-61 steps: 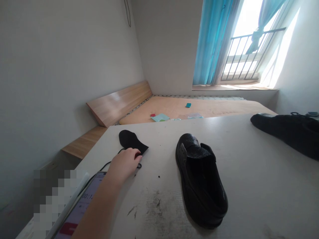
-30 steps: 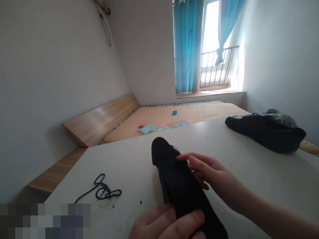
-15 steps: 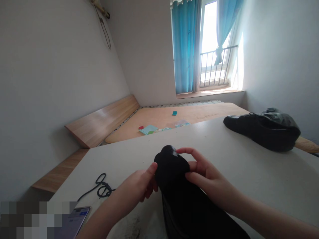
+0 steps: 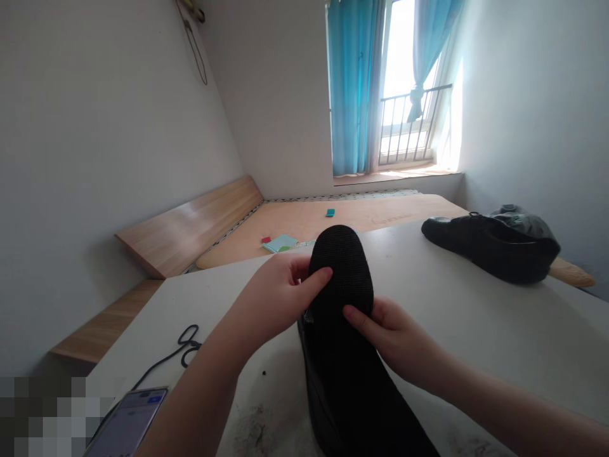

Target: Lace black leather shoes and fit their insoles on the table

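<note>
head view shows me the left hand [image 4: 280, 293] and right hand [image 4: 397, 333] pinching opposite edges of a long black woven-fabric insole [image 4: 343, 257] over a glossy black leather shoe [image 4: 314, 388] on the flat white table [image 4: 413, 279], and if either pinch slackened, the insole could twist askew.

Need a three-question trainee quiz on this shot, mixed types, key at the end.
1. What are the left hand and right hand holding?
2. True or false: the dark lace lies on the white table.
3. Which is nearest the picture's right edge?
A. phone
B. second black shoe
C. dark lace

Key:
1. A black insole, one hand at each side.
2. True.
3. B.
</note>
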`<control>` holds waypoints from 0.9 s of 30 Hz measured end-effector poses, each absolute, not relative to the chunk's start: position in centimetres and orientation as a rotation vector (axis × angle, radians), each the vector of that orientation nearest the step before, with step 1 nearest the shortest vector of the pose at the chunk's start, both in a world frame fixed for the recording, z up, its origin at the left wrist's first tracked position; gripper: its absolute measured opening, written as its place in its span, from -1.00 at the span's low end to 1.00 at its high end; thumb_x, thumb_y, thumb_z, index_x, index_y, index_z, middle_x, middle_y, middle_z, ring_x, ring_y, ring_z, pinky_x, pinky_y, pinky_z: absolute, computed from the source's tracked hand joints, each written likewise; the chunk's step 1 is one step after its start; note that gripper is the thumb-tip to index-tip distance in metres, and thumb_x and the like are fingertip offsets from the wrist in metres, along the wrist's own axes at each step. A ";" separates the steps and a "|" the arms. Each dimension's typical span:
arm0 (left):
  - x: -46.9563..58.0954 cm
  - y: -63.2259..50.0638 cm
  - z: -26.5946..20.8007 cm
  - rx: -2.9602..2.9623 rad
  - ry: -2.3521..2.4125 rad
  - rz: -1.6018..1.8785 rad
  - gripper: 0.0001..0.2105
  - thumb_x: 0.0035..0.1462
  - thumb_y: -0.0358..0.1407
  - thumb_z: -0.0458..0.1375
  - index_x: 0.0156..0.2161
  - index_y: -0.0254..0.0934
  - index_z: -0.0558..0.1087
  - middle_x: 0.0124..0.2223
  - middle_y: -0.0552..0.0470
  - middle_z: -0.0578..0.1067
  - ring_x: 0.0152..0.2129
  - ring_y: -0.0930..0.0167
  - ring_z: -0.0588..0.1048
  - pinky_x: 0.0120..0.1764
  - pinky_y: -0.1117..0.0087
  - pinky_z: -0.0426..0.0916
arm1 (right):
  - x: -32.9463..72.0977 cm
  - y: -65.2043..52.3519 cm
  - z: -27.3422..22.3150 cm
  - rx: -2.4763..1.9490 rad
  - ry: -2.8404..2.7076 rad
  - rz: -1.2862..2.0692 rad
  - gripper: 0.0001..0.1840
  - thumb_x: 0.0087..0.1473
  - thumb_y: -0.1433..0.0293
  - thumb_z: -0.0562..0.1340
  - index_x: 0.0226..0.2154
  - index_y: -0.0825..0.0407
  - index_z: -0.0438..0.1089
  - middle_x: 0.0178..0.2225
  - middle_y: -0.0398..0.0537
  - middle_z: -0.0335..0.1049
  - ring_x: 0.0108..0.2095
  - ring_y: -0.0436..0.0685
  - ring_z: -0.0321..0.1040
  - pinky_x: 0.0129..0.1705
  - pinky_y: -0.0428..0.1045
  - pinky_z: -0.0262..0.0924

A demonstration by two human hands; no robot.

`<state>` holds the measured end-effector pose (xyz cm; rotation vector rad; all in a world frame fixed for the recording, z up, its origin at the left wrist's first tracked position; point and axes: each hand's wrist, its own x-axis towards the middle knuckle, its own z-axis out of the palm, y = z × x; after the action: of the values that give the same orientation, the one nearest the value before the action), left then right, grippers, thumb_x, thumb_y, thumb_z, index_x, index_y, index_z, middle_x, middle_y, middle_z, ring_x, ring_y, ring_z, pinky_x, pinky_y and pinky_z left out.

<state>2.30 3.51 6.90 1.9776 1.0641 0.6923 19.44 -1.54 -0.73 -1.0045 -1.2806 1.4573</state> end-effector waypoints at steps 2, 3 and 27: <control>2.8 3.7 6.8 1.834 1.051 0.727 -0.67 0.13 -0.03 0.19 -0.42 -0.29 0.47 -0.45 0.10 0.44 -0.48 0.46 0.37 -0.45 0.46 0.21 | 19.5 -1.7 -0.6 -1.059 -1.311 1.470 -0.40 -0.11 -0.14 0.32 -0.39 0.09 0.42 -0.46 -0.11 0.41 -0.42 0.03 0.29 -0.34 -0.03 0.24; 3.0 3.7 6.7 1.724 1.035 0.736 -0.68 0.10 -0.02 0.22 -0.37 -0.28 0.50 -0.39 0.08 0.48 -0.43 0.43 0.42 -0.40 0.45 0.26 | 19.6 -1.7 -0.5 -1.077 -1.336 1.469 -0.38 -0.11 -0.16 0.31 -0.40 0.09 0.42 -0.44 -0.11 0.40 -0.42 0.03 0.28 -0.34 -0.02 0.24; 6.3 1.7 6.5 0.481 0.592 1.205 -0.75 0.15 -0.09 0.17 -0.34 -0.25 0.36 -0.50 0.15 0.39 -0.54 0.48 0.47 -0.31 0.40 0.45 | 18.0 -3.8 5.5 -1.666 -2.089 0.250 -0.78 0.05 0.24 0.17 -0.25 -0.01 0.32 -0.37 -0.11 0.46 -0.42 0.11 0.33 -0.43 -0.01 0.03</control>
<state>6.26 1.71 6.54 0.4811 0.5922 1.2050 17.96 -3.81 5.55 -1.6659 -2.0886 0.2502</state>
